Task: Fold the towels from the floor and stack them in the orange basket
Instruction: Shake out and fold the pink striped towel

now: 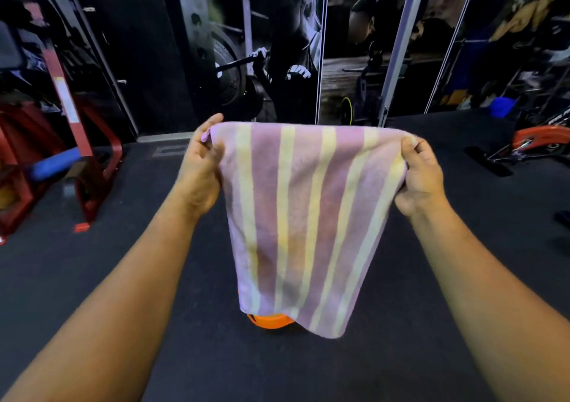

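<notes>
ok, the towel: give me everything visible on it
The towel is soft terry-looking cloth with lengthwise stripes of pale pink, darker mauve and yellow. It hangs in the air, spread flat and facing the camera, top edge stretched level. The left hand pinches its top left corner, the right hand its top right. Its lower edge hangs free, slightly slanted, hiding most of the orange basket on the floor behind it. Whether it is doubled cannot be told.

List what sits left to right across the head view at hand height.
red machine frame → left hand → striped towel → right hand → orange equipment at the far right edge.
</notes>
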Motion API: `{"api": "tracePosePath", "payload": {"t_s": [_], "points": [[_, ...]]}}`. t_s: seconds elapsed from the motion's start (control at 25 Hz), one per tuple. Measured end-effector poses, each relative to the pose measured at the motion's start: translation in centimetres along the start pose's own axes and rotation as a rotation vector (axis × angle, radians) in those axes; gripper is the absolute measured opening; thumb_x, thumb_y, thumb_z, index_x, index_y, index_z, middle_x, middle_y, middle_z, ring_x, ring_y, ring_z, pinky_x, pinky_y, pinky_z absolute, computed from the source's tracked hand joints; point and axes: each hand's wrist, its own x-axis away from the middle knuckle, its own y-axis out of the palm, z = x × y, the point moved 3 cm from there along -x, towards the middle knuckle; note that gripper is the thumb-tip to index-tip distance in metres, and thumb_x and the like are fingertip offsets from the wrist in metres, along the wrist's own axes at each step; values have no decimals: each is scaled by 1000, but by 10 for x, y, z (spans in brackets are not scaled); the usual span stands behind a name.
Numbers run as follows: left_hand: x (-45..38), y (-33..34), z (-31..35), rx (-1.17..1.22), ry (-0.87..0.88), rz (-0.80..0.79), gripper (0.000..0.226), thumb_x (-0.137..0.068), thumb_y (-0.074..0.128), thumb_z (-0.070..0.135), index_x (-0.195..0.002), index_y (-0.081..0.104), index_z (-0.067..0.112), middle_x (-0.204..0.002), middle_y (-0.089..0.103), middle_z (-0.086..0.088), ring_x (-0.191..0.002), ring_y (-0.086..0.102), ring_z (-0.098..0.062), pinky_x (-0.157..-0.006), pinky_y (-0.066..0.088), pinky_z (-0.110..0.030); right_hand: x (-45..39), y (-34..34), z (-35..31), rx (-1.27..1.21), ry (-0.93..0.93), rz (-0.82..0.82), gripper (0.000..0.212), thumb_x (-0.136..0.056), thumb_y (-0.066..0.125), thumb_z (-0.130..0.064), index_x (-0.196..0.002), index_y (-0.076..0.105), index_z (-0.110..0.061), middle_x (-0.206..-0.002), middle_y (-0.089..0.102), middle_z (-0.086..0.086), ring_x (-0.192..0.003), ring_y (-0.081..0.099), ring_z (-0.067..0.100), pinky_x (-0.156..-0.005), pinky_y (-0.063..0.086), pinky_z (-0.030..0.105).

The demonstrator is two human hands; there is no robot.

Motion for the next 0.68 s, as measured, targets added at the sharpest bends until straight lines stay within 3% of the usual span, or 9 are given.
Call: {"api": "tracePosePath", "payload": {"t_s": [0.12,0.2,0.24,0.32,0.4,0.48,0.56,0.6,0.68], "points": [[43,6,-54,-496,-356,-196,48,-69,93,17,-112,72,24,-110,77,9,-104,72,-8,-100,56,-46,-14,19,-24,12,-43,47,9,-105,55,-19,-98,59,-16,-79,71,-2,-72,69,11,-68,60,32],[63,10,-74,-361,-453,-124,54,-63,96,35,-106,77,9,-104,78,-7,-98,74,-25,-97,56,-53,-22,9,-25,-16,-67,138,13,-105,54,-25,-107,60,-14,-78,71,-3,-70,68,10,-65,58,30],[60,13,-76,-218,-448,-58,54,-68,93,34,-108,75,3,-103,78,-13,-98,72,-32,-95,56,-53,-21,-2,-15,-37,-34,123,27,-106,49,-39,-114,61,-16,-81,72,-3,-73,69,10,-66,58,29],[41,21,-63,-50,-439,58,38,-88,77,26,-116,71,1,-108,76,-18,-104,71,-35,-95,56,-51,0,-28,36,59,167,-65,74,-90,30,-80,-127,61,-25,-107,73,-2,-100,70,16,-86,57,33],[26,25,-58,78,-475,78,43,-97,63,39,-124,69,6,-116,74,-18,-112,70,-33,-97,55,-48,47,-49,106,322,414,-292,100,-61,51,-98,-126,64,-23,-123,70,0,-117,62,20,-99,49,36],[34,16,-75,191,-593,27,68,-90,55,65,-131,67,12,-124,71,-17,-117,67,-33,-101,52,-48,82,-56,160,394,504,-384,91,-59,86,-70,-120,68,-4,-117,74,10,-110,64,24,-93,51,36],[77,-4,-112,127,-780,-33,74,-83,59,72,-133,66,17,-129,69,-16,-119,67,-32,-103,50,-50,94,-56,178,328,499,-256,50,-83,81,-31,-119,67,1,-113,75,15,-104,68,25,-86,55,33],[96,-13,-124,32,-843,-62,64,-85,67,61,-130,67,16,-128,69,-18,-115,69,-32,-101,52,-51,92,-55,175,313,499,-194,29,-92,71,-17,-116,68,-1,-111,75,15,-101,69,24,-82,56,31],[103,-29,-138,-142,-795,58,37,-86,79,22,-117,71,3,-121,69,-27,-95,76,-30,-86,60,-47,81,-61,164,366,494,-143,14,-98,63,-9,-110,69,-6,-105,76,14,-98,69,26,-74,57,27]]}}
